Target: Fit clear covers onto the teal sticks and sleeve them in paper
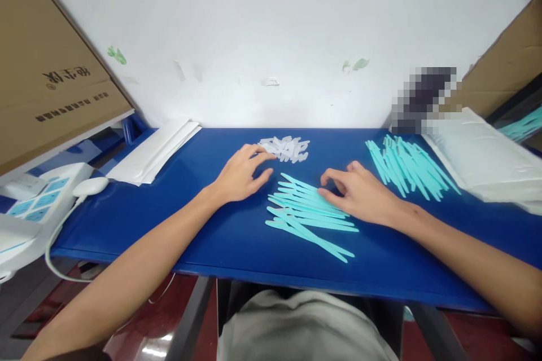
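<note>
My left hand point(243, 175) reaches over the blue tabletop, fingers apart, its fingertips at the near left edge of a small pile of whitish translucent blade caps point(290, 149). Slim turquoise eyebrow razors point(313, 208) lie side by side in a loose row between my hands, their narrow blade ends pointing left. Over the right end of that row is my right hand point(358, 192), fingers bent and thumb apart from the index finger. Nothing shows in its grasp. A second heap of turquoise razors point(410, 169) lies farther right, beyond my right hand.
White envelope-like sheets point(152, 152) lie at the back left. Beside them are a white power strip point(46, 197) and a corded white device point(91, 186). Clear plastic packaging point(486, 158) sits at the right. A white wall point(271, 39) closes the back; a cardboard box point(55, 67) stands left.
</note>
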A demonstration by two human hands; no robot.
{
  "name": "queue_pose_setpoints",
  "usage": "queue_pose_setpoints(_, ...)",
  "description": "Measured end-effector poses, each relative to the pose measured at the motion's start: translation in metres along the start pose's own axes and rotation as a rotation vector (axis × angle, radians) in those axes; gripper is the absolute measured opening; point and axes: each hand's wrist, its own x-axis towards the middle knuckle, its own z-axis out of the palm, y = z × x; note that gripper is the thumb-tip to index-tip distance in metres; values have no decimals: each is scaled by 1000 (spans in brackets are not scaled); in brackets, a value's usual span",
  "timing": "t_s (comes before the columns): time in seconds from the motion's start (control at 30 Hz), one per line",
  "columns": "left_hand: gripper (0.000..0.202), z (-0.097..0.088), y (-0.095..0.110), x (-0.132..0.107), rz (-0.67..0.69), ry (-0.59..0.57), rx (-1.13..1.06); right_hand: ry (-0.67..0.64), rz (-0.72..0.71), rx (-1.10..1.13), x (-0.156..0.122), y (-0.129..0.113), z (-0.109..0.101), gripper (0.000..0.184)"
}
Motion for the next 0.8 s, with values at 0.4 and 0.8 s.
queue_pose_setpoints(0.4, 38, -56, -69, -26, -171, -348, 110, -65, 92, 109, 4, 13, 0, 35)
queue_pose_setpoints(0.8, 27, -48, -59, -20, -136, -367, -77, -103, 14, 25, 4, 28, -2, 35)
